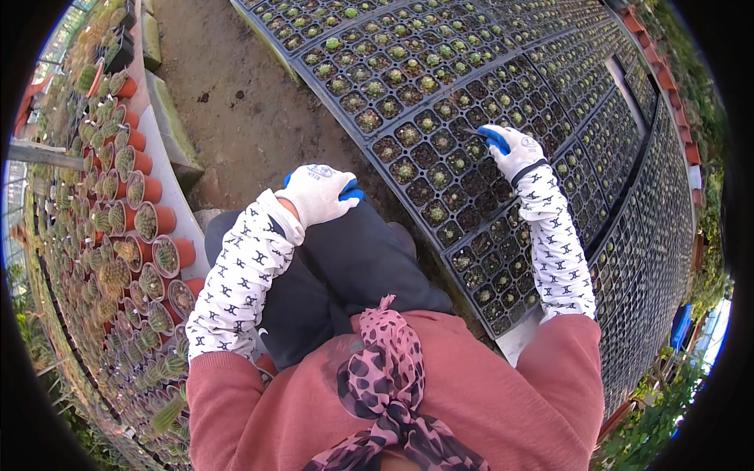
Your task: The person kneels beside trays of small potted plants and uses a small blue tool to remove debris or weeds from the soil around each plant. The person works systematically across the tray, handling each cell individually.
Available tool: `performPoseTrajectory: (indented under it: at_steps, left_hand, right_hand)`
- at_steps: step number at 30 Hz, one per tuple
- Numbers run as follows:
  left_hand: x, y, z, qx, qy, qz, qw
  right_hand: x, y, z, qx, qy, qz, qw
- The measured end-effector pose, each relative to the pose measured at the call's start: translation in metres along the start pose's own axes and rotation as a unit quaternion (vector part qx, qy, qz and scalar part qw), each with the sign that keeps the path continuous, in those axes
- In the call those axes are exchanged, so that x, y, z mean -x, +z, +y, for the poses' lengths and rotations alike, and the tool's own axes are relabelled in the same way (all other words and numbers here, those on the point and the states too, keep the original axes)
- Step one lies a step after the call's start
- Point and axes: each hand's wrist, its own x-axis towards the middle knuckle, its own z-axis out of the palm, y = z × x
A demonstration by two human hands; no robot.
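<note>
My right hand (513,151), in a white knit glove with blue-coated fingers, is over a black plastic plug tray (468,171). Its thumb and fingers pinch a thin tool (471,130), only whose slim tip shows, so its kind is unclear. Small round cactus seedlings (439,178) sit in dark soil in many of the tray's cells. Some cells near the hand show only soil (469,218). My left hand (321,195), gloved alike, lies on my knee (371,247) in dark trousers. Its fingers are bent and partly hidden, and I see nothing held in it.
More seedling trays (406,53) cover the bench to the right and ahead. Potted cacti (154,221) in terracotta-coloured pots crowd a bench at left. Between the benches runs a dirt path (247,106), edged by mossy concrete blocks (171,123). A patterned scarf (383,382) hangs at my chest.
</note>
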Motion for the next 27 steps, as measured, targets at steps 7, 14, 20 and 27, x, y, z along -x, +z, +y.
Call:
performPoseTrajectory:
  at_steps: [7, 14, 20, 27]
  left_hand:
    - [-0.002, 0.001, 0.002, 0.005, 0.003, 0.0, 1.0]
    - [0.003, -0.007, 0.004, 0.001, 0.004, 0.002, 1.0]
    - [-0.003, 0.0, 0.005, -0.014, 0.028, 0.035, 0.999]
    - [-0.002, 0.001, 0.003, 0.003, 0.024, 0.034, 0.999]
  right_hand:
    - [0.011, 0.008, 0.014, -0.027, 0.021, 0.023, 0.999]
    - [0.036, -0.023, 0.031, -0.065, 0.1, 0.051, 0.992]
    - [0.06, -0.036, 0.077, 0.037, 0.211, 0.001, 0.977]
    - [0.056, -0.026, 0.062, 0.091, 0.245, -0.015, 0.965]
